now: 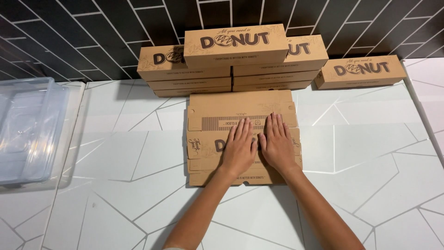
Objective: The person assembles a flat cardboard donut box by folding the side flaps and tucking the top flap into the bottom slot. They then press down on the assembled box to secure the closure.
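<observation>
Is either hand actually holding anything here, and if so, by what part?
Nothing is gripped. Both hands, left and right, lie flat, palms down, side by side on the middle of the flattened cardboard box.

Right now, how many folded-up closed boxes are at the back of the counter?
8 visible: three stacked at left, three stacked beside them, one on top across both, one alone at right. More may hide behind.

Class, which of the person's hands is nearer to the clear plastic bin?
Left. The left hand lies on the flat cardboard box, on the clear plastic bin side; the right hand lies beyond it.
</observation>
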